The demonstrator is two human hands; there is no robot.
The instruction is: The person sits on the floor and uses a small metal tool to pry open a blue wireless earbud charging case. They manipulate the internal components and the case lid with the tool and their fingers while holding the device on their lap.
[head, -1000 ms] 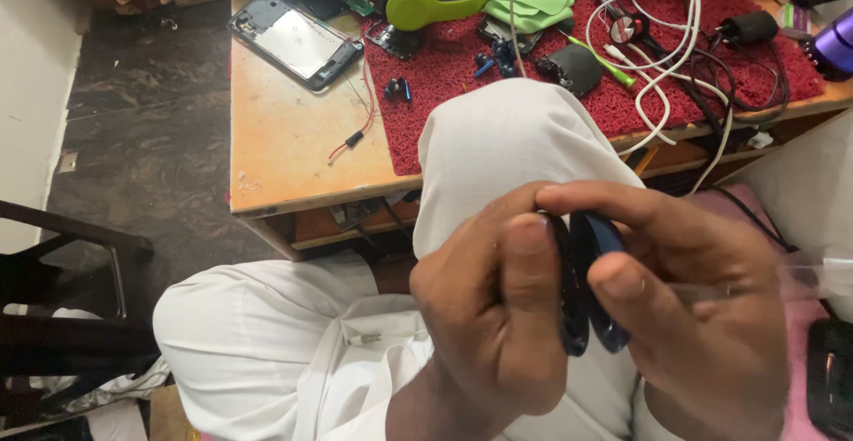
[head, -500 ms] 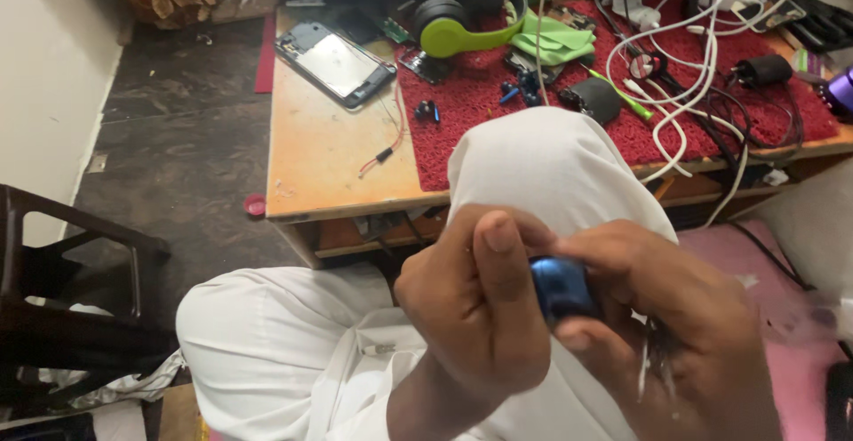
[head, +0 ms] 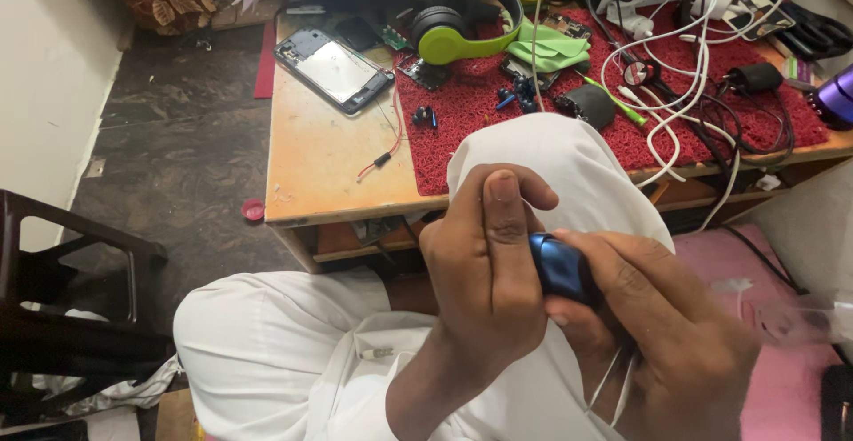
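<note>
Head view: left hand (head: 484, 268) and right hand (head: 662, 334) both clamp a small glossy blue case (head: 562, 268) above the lap, its long axis running upper-left to lower-right; green headphones (head: 462, 28) lie on the desk's red mat (head: 480, 130).

Both hands cover most of the blue case (head: 558, 268).

Bare wooden tabletop (head: 320, 157) left of cable-cluttered red mat (head: 480, 130)
</note>
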